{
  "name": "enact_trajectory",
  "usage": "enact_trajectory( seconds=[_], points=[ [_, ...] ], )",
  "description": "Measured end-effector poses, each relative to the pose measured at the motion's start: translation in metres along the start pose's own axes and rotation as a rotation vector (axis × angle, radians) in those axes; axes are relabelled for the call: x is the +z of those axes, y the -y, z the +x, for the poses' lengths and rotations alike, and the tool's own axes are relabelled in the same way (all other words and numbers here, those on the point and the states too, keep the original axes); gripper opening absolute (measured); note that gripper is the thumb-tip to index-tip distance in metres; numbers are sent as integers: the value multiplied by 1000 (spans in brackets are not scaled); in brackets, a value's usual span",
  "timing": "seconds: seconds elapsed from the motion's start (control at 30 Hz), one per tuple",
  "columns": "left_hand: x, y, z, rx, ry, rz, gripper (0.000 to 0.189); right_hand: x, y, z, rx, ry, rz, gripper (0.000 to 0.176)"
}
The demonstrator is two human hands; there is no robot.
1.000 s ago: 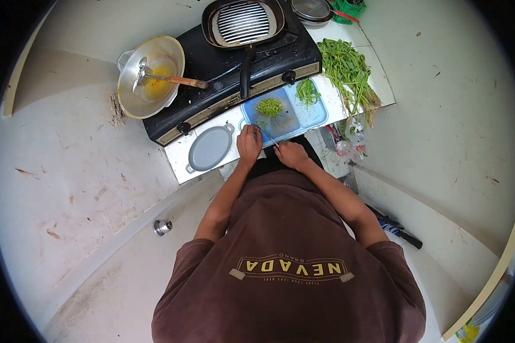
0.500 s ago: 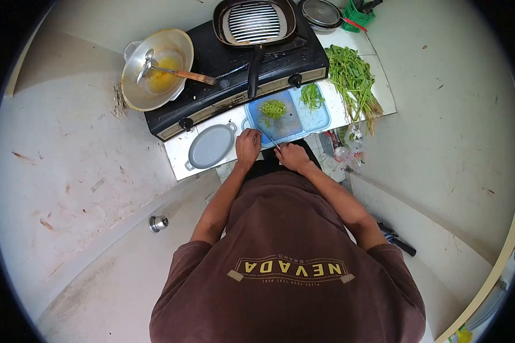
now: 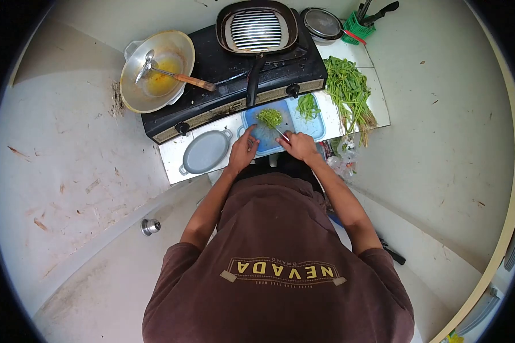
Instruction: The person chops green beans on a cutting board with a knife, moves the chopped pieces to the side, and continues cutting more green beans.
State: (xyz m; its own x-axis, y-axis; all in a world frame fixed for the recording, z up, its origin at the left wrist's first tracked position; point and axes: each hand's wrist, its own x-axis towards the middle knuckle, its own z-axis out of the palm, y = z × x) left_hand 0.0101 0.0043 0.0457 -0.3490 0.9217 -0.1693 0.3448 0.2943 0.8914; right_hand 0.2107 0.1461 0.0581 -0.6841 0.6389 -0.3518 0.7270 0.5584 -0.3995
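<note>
A knife (image 3: 281, 135) with a red handle is in my right hand (image 3: 298, 146), its fingers closed around the handle and its blade pointing up and left to a small heap of chopped greens (image 3: 269, 118). The heap lies on a blue cutting board (image 3: 266, 139). At the board's left edge, my left hand (image 3: 244, 150) has its fingers spread, with nothing visible in it. A small pile of green leaves (image 3: 308, 107) rests on the board's lighter right part. Left of my left hand is a grey oval dish (image 3: 206, 152) with two small handles.
Behind the board stands a black stove (image 3: 212, 68), carrying a wide pan (image 3: 180, 51) with a ladle (image 3: 183, 78) and a grill pan (image 3: 254, 51). To the right lie bunched leafy greens (image 3: 349, 86) and a plastic bag (image 3: 344, 154). Knives stand in a green basket (image 3: 357, 28).
The knife blade has swung from the board's near left area up to the chopped heap. My right hand has moved up and right; my left hand's fingers have spread.
</note>
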Motion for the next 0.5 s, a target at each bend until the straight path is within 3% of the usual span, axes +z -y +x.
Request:
enact_trajectory(
  seconds=[0.1, 0.2, 0.3, 0.5],
  points=[
    [-3, -17, 13, 118, 150, 50, 55, -6, -7, -3, -36, -31, -26, 49],
    [8, -9, 29, 400, 135, 218, 51, -10, -13, -5, -83, -34, -57, 48],
    [9, -1, 44, 325, 247, 299, 47, -16, -19, -8, -122, -76, -29, 40],
    [-1, 9, 60, 265, 198, 343, 47, -23, -29, -20, -104, -58, -11, 39]
  ],
)
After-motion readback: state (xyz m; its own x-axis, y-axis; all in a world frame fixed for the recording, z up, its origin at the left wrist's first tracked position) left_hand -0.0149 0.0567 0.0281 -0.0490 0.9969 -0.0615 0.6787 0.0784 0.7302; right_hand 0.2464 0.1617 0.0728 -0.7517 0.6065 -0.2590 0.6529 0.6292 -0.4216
